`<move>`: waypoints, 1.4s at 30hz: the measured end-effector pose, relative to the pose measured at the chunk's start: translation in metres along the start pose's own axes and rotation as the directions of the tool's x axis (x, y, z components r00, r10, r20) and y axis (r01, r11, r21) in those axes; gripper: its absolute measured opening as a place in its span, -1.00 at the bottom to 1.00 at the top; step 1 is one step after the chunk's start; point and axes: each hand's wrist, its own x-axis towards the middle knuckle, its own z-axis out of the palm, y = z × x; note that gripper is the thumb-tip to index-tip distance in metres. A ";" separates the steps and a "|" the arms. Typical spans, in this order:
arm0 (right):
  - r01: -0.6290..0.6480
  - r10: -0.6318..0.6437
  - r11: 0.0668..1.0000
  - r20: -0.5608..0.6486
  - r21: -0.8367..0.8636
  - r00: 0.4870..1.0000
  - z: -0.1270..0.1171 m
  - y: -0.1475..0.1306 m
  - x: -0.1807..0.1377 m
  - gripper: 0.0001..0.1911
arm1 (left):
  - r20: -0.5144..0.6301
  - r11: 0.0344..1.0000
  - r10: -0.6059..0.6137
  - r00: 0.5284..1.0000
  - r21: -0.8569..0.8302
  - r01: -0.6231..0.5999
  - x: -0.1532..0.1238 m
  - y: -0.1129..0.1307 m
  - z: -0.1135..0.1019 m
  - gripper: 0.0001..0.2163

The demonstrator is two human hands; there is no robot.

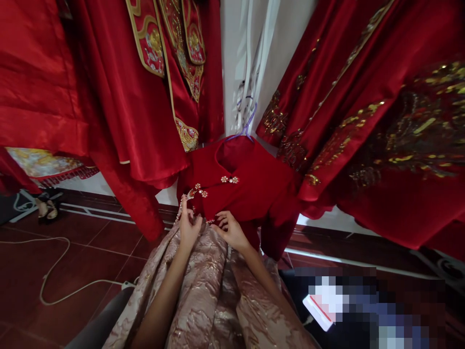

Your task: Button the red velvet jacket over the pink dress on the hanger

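One view, worn on the person's head. It faces forward and down along both forearms. The left hand (189,227) and right hand (231,232) sit close, centre frame, at a red jacket (254,191). Wide lens: hanging robes (134,116) bow inward at both sides, and the tiled floor (87,257) fills the lower left.

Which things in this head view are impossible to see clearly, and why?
- Head view: whether the left hand and right hand grip the red jacket hem; their fingers cover it.
- Head view, lower right: pixelated patch, contents blurred.
- Head view: hanging red robes, tops cut by upper edge.
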 end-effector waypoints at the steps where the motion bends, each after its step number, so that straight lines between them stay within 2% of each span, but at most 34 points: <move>1: -0.008 0.008 1.000 0.002 -0.005 1.000 0.001 0.002 0.000 -0.60 | -0.045 0.998 0.007 0.999 0.070 -0.003 0.002 0.001 -0.001 -0.23; 5: 0.035 -0.029 0.991 0.049 -0.129 0.998 0.005 0.003 -0.002 -0.71 | -0.117 0.960 0.036 0.993 0.281 -0.001 0.010 0.002 0.003 -0.17; 7: 0.060 -0.058 0.984 0.019 -0.165 0.998 0.008 0.000 -0.003 -0.76 | -0.090 0.962 0.046 0.995 0.273 -0.020 0.012 0.000 0.006 -0.21; 10: 0.072 -0.080 0.989 -0.057 -0.133 0.995 0.012 -0.007 -0.003 -0.81 | -0.039 0.977 0.023 0.999 0.214 -0.014 0.014 -0.010 0.005 -0.33; 14: 0.097 -0.107 0.992 -0.124 -0.080 0.986 0.015 -0.012 -0.004 -0.86 | 0.005 0.982 0.063 0.998 0.178 -0.063 0.019 -0.018 -0.010 -0.47; 16: 0.074 -0.085 0.995 -0.166 -0.072 0.982 0.015 -0.011 -0.004 -0.81 | 0.011 0.985 0.055 0.998 0.165 -0.056 0.026 -0.015 -0.020 -0.54; 18: 0.051 -0.062 0.997 -0.183 -0.063 0.981 0.016 -0.008 -0.004 -0.66 | 0.046 0.985 -0.006 0.999 0.175 -0.002 0.034 -0.004 -0.032 -0.62; 20: 0.056 -0.066 0.996 -0.149 -0.070 0.987 0.016 -0.007 -0.004 -0.58 | 0.140 0.979 -0.063 0.988 0.199 0.034 0.043 0.013 -0.041 -0.69; 22: 0.067 -0.077 0.994 -0.108 -0.089 0.991 0.017 -0.008 -0.005 -0.65 | 0.222 0.975 -0.092 0.971 0.218 0.042 0.047 0.034 -0.047 -0.78; 24: 0.072 -0.084 0.992 -0.111 -0.106 0.990 0.017 -0.011 -0.005 -0.75 | 0.255 0.974 -0.102 0.962 0.221 0.044 0.044 0.055 -0.047 -0.84; 28: 0.084 -0.095 0.994 -0.166 -0.071 0.982 0.010 -0.017 -0.003 -0.86 | 0.342 0.977 -0.056 0.938 0.211 -0.018 0.021 0.078 -0.032 -0.83; 30: 0.067 -0.075 0.996 -0.159 -0.054 0.984 -0.003 -0.017 -0.002 -0.91 | 0.314 0.953 -0.044 0.948 0.299 -0.055 0.010 0.072 -0.018 -0.84; 32: 0.018 -0.023 0.998 -0.073 -0.061 0.997 -0.023 -0.017 -0.001 -0.91 | 0.219 0.910 -0.052 0.974 0.413 -0.044 0.003 0.054 -0.002 -0.80; 34: -0.036 0.038 0.998 0.042 -0.061 0.998 -0.046 -0.020 -0.001 -0.89 | 0.143 0.898 -0.050 0.988 0.439 -0.018 -0.002 0.028 0.013 -0.68; 38: -0.061 0.060 0.998 0.102 0.011 0.993 -0.080 -0.042 -0.007 -0.79 | 0.150 0.945 0.042 0.988 0.314 -0.088 -0.010 -0.012 0.029 -0.47; 40: -0.040 0.027 0.997 0.173 0.071 0.985 -0.083 -0.060 -0.011 -0.77 | 0.123 0.976 0.077 0.989 0.194 -0.100 -0.015 -0.019 0.029 -0.44; 42: -0.011 -0.020 0.992 0.241 0.127 0.970 -0.075 -0.074 -0.015 -0.77 | 0.074 0.993 0.089 0.993 0.073 -0.094 -0.020 -0.020 0.028 -0.46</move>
